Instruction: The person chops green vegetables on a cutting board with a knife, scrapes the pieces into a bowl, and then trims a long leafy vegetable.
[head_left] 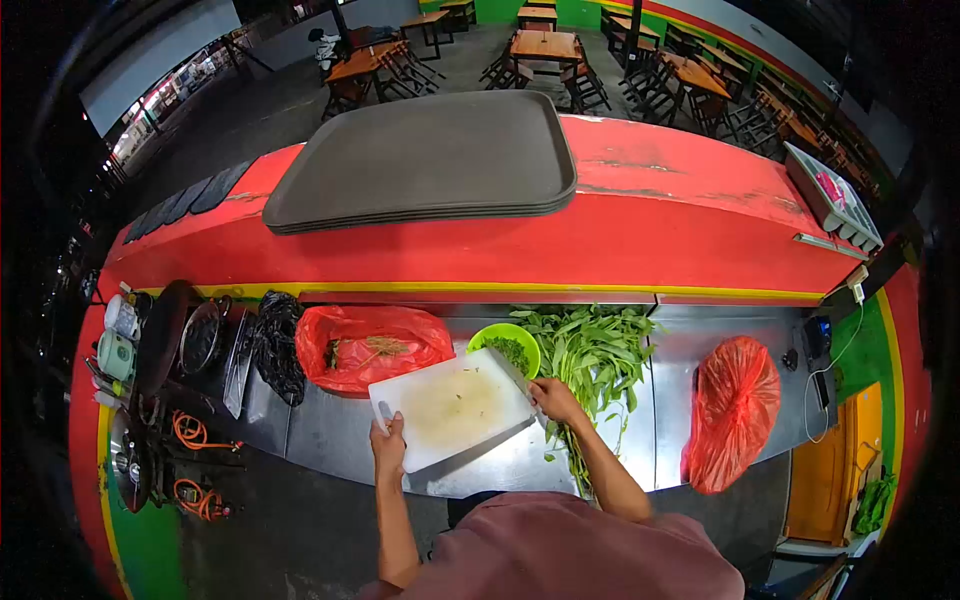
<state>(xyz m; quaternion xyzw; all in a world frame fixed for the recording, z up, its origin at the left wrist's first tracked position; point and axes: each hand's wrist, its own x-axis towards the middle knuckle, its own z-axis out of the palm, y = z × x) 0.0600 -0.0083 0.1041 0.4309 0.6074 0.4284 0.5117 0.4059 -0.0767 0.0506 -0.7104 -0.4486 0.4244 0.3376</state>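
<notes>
My left hand [388, 446] grips the left edge of a white cutting board [452, 410], which is tilted above the steel counter. At the board's right edge my right hand [553, 398] is closed round the handle of a knife [508, 370], its blade lying along the board's upper right side. Just beyond that side stands a lime green bowl [531, 346] with chopped greens [508, 351] in it. A few small bits and a yellowish stain show on the board. Leafy green stalks [590, 360] are heaped to the right of the bowl.
An open red plastic bag [420, 333] with some stems lies left of the bowl, beside a black bag [276, 345]. A full red bag [735, 410] sits at the right. Stacked trays [430, 155] rest on the red ledge [680, 240]. Pans [203, 335] are at far left.
</notes>
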